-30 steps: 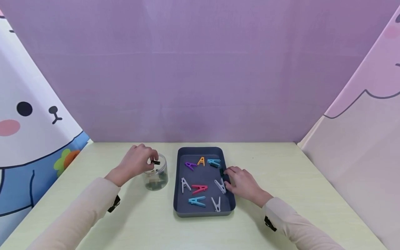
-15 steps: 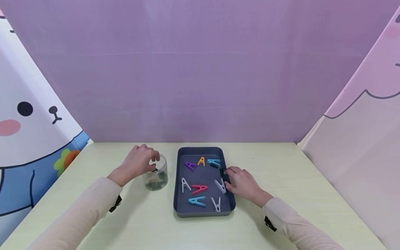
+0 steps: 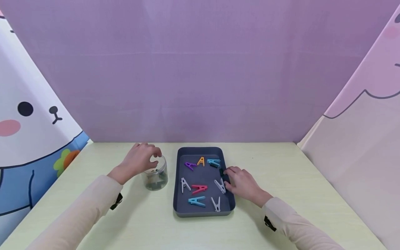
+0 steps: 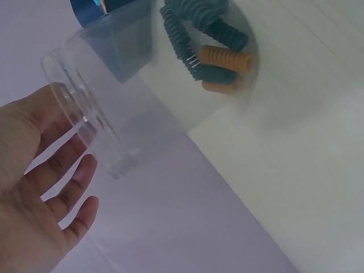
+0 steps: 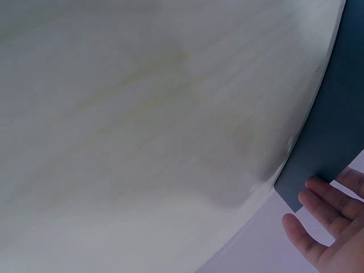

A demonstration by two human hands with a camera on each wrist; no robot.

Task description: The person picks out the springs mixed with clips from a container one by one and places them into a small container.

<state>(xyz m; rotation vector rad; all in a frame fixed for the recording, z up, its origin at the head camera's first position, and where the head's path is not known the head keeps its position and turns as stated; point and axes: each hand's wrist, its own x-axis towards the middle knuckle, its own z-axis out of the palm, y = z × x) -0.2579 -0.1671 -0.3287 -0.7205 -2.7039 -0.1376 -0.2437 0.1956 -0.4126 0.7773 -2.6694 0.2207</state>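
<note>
My left hand (image 3: pixel 140 161) hovers at the mouth of a clear jar (image 3: pixel 156 180), thumb and fingers apart with nothing visible between them. Ribbed green pieces (image 4: pixel 176 37) and ribbed orange pieces (image 4: pixel 226 59) lie in the jar in the left wrist view. My right hand (image 3: pixel 243 182) rests at the right rim of a dark grey tray (image 3: pixel 200 213), its fingers loosely bent and its thumb apart from them. A dark green piece (image 3: pixel 221 172) lies in the tray beside the index fingertip; whether they touch is unclear. The right wrist view shows several fingers (image 5: pixel 324 207) beside the tray's outer wall.
Several plastic clips lie spread in the tray: purple (image 3: pixel 190 165), orange (image 3: pixel 201 161), red (image 3: pixel 199 188), blue (image 3: pixel 197 201) and grey (image 3: pixel 216 204). Another dark ribbed piece (image 3: pixel 214 165) lies by the upper blue clip (image 3: pixel 214 161). A purple backdrop (image 3: pixel 200 86) rises behind the table.
The small dark piece in my left hand has dropped into the jar, and the fingers have spread apart and shifted slightly right. My right hand has not moved.
</note>
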